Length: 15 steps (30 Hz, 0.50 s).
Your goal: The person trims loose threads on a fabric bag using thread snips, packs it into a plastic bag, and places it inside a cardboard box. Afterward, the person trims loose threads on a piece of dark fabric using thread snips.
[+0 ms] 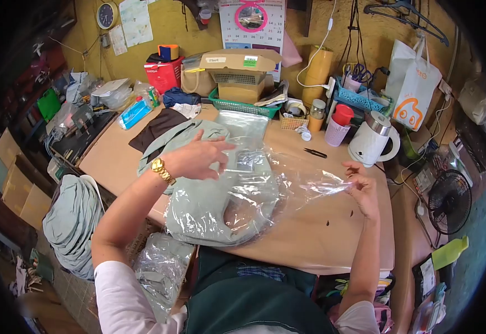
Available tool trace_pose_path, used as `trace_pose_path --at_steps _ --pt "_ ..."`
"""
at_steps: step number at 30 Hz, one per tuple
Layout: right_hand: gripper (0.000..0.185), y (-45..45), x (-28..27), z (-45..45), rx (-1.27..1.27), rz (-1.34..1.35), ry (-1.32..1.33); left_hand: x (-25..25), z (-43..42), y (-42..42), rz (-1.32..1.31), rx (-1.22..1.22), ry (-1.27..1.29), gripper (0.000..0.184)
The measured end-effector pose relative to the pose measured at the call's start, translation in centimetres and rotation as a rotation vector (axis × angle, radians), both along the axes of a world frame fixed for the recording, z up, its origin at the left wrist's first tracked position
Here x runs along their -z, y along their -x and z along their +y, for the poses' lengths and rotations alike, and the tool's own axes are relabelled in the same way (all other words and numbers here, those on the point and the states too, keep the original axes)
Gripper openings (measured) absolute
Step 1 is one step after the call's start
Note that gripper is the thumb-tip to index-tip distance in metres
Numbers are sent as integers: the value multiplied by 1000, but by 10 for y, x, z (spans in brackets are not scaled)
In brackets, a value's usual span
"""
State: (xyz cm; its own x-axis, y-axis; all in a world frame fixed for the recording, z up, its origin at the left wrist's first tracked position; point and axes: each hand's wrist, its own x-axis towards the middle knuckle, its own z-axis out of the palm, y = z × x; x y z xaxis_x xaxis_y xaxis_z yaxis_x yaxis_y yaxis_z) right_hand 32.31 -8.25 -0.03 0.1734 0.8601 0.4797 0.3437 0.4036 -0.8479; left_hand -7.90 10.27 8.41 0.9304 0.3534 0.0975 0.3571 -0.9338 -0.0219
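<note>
And here's the right hand (364, 192), just on the wearer's side of the white electric kettle (370, 139), thumb and fingers pinched together on a gathered end of the clear plastic bag (321, 186)! Over to the left hand (197, 158), well left of the kettle: fingers spread wide and lightly curved, nothing visibly held, poised above the grey-green garment (207, 209). That folded garment lies on the table (346, 245), left of the kettle and closer to the wearer, film gleaming across it.

Good form here, I'd judge, means a steady, even pull from the right, with a flat left palm keeping the folds down; yank that thin film and it could tear or drag the fold askew.

Tricky calls, though! Glare hides the bag's edges, so I can't tell which end is its mouth. Whether the left fingertips brush the film, no telling. The left forearm covers part of the cloth, the garment's type is lost in its folds, and a small pale rectangle under the film, left of the kettle, won't read.
</note>
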Motion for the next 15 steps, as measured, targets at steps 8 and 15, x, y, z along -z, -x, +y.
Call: trace_pose_path --at_steps 8,15 --pt "15 12 -29 -8 -277 47 -114 -39 51 31 -408 -160 -99 12" --pt "14 28 -55 6 15 108 0 -63 58 29 -844 271 919 28"
